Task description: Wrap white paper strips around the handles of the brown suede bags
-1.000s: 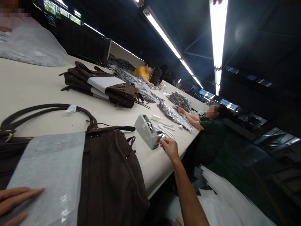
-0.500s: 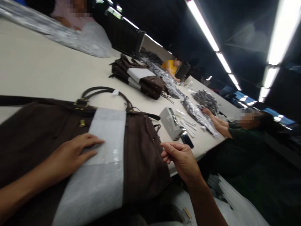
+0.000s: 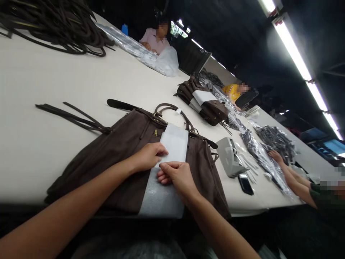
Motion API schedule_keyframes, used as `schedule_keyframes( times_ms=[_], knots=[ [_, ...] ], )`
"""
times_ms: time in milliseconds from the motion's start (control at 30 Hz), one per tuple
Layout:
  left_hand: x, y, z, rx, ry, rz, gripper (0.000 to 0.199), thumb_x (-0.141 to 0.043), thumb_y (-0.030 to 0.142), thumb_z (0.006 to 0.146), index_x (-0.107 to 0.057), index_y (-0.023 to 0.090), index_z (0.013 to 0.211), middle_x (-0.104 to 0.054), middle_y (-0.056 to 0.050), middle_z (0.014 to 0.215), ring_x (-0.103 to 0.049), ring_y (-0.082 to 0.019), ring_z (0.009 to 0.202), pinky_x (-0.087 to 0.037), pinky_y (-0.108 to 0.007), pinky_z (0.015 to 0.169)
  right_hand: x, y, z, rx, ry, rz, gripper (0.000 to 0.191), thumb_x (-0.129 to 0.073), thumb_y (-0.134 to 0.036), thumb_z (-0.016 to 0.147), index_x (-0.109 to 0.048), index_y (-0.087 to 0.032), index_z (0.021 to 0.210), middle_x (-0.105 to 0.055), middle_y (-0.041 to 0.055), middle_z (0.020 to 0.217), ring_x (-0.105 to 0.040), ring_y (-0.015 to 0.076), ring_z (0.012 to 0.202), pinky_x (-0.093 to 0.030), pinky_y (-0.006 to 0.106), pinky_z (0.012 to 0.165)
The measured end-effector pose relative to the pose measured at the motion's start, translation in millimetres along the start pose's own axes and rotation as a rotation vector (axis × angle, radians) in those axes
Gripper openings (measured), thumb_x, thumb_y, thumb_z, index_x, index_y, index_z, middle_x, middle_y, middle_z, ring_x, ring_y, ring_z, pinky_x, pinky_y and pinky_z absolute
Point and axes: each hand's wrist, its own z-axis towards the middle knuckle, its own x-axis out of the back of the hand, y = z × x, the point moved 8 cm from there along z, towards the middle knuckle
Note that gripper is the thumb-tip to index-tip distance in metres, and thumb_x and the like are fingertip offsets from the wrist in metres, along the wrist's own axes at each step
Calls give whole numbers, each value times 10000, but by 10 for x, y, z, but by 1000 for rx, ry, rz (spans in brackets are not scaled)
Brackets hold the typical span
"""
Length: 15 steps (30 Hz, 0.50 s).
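Note:
A dark brown bag (image 3: 118, 147) lies flat near the table's front edge, its handles pointing away from me. A white paper band (image 3: 176, 140) runs across its middle. On the band's left edge rests my left hand (image 3: 151, 155), fingers bent and a little apart, with nothing visible in it. My right hand (image 3: 175, 176) hovers at the band, just right of my left hand; its thumb and index finger are pinched together, and anything between them is too small to make out.
A grey-white tape dispenser (image 3: 230, 156) and a phone (image 3: 245, 184) lie to the right. More brown bags (image 3: 202, 100) are stacked behind. Brown straps (image 3: 59, 25) lie at upper left. A person's arms (image 3: 293, 180) reach over plastic-wrapped items (image 3: 265, 158) at right.
The view has swung left. My right hand has moved left from the bag's right side to the paper band, close to my left hand, which stays on the band.

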Motion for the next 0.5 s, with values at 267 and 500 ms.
schedule_keyframes(
  times_ms=[267, 500],
  knots=[
    [-1, 35, -23, -7, 28, 51, 295, -571, -4, 684, -714, 132, 904, -693, -56, 978, -644, -170, 920, -481, -242, 835, -11, 92, 90, -46, 94, -72, 200, -672, -122, 754, -509, -152, 865, -668, 25, 522, -612, 132, 398, -493, 166, 385],
    [-8, 10, -25, -17, 31, 30, 325, -550, 26, 681, -713, 144, 936, -697, -53, 999, -650, -185, 939, -493, -271, 864, -42, 131, 186, -98, -27, -236, 212, -593, -128, 808, -398, -201, 852, -621, -23, 439, -559, 132, 324, -414, 144, 303]
  ],
)
